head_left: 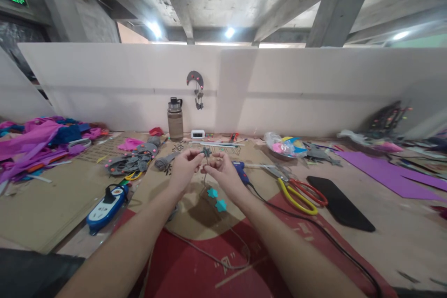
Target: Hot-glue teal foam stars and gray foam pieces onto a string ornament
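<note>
Dark grey, seemingly felt, the small star-shaped piece point(206, 152) is at the middle of the work, raised above the counter point(387, 247), probably so that the eyes can follow the fine grip. The left hand point(186, 167) comes from seven o'clock, its thumb and forefinger pinched together on this star. The right hand point(223, 171) comes from five o'clock, with curled fingers and the thumb close to the thin grey cord point(232, 267) under the star; I cannot tell if it is closed on the cord or only touches it. Both wrists lean inward, and the fingertips of the two hands are very near each other, perhaps to keep such a small thing steady.

At six o'clock from the hands, two turquoise star-shaped pieces point(216, 199) seem joined to the cord; whether they hang or lie is not clear. At three o'clock there is a blue glue gun point(240, 172), and at four o'clock the scissors with yellow handles point(296, 199) and red ones, perhaps kept there for easy reach. At nine o'clock lies a heap of grey scraps with pink-headed pins point(131, 160).
</note>
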The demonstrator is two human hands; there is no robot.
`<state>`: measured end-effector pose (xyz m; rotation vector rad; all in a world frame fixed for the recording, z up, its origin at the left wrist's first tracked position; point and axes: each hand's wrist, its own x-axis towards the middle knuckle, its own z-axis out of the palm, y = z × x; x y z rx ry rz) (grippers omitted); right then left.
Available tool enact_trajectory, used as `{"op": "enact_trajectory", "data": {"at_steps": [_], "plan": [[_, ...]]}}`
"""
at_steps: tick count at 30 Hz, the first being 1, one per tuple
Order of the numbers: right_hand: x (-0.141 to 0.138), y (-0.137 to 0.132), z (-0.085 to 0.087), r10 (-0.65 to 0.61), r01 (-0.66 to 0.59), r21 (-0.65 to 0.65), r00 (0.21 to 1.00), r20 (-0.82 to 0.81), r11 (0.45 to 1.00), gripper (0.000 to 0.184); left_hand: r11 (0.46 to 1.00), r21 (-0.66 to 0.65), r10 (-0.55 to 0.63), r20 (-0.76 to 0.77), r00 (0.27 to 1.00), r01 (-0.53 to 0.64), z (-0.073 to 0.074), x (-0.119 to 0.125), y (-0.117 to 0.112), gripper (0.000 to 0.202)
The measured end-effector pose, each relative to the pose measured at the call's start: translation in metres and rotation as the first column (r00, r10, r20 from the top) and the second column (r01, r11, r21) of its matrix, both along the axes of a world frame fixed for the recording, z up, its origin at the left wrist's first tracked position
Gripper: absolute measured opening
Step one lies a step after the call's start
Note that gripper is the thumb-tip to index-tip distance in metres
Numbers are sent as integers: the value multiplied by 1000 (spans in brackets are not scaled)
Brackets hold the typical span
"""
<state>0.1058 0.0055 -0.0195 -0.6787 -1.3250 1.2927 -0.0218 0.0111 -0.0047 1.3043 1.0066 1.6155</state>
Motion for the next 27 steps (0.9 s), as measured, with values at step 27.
{"op": "enact_trajectory", "data": {"at_steps": [27], "plan": [[26, -7, 19, -669, 307, 613, 513, 538, 728, 24, 971, -164, -179, -8, 984, 175, 4, 9, -9, 28]]}}
